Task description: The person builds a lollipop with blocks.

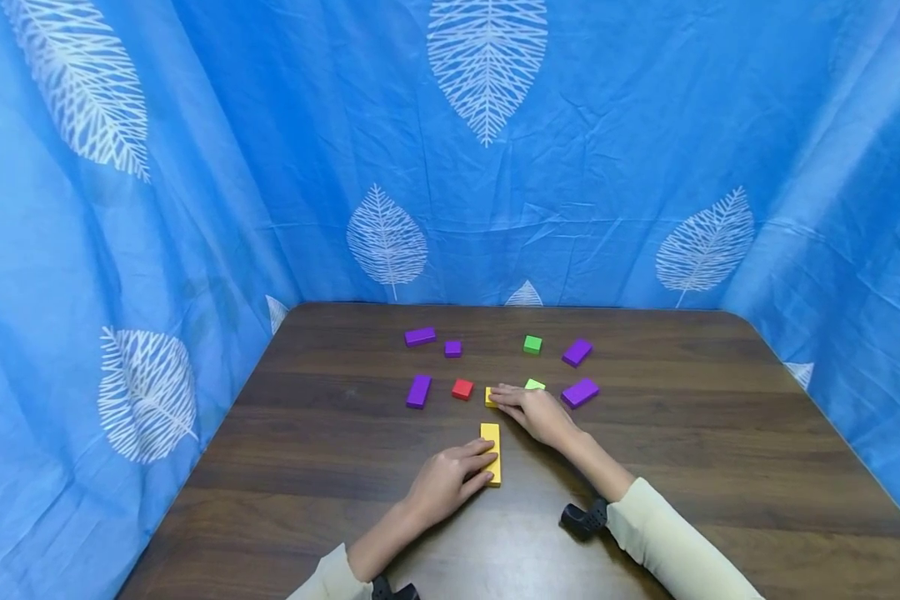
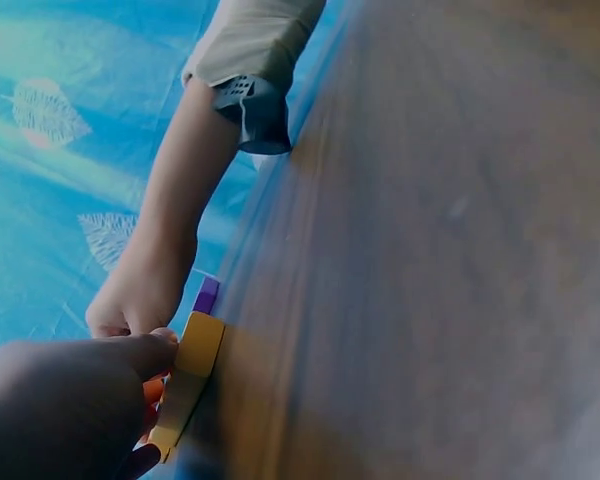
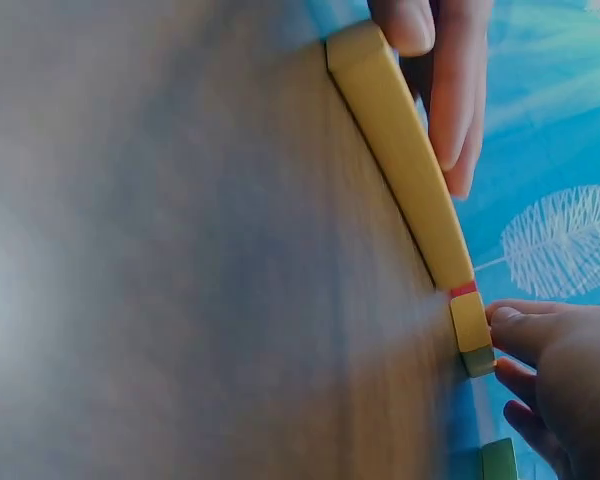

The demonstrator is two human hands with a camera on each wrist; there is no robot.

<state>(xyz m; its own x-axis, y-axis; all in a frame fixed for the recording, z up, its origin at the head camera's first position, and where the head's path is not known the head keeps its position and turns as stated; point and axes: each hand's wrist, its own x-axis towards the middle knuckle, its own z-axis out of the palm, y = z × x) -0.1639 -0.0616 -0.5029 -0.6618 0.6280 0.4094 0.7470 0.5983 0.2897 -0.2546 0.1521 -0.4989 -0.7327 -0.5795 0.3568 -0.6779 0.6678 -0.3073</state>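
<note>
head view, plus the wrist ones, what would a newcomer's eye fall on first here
Probably the bright blue curtain with its white leaf prints, behind the brown table. Next, the long yellow block near mid-table, under the fingers of the left hand. Just beyond it, the right hand touches a small yellow block, right of a red one.

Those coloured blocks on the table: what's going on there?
A person's left hand touches the long yellow block, while the right hand touches the small yellow block just beyond its far end. Five purple blocks, one red block and two green blocks lie spread out on the table.
</note>
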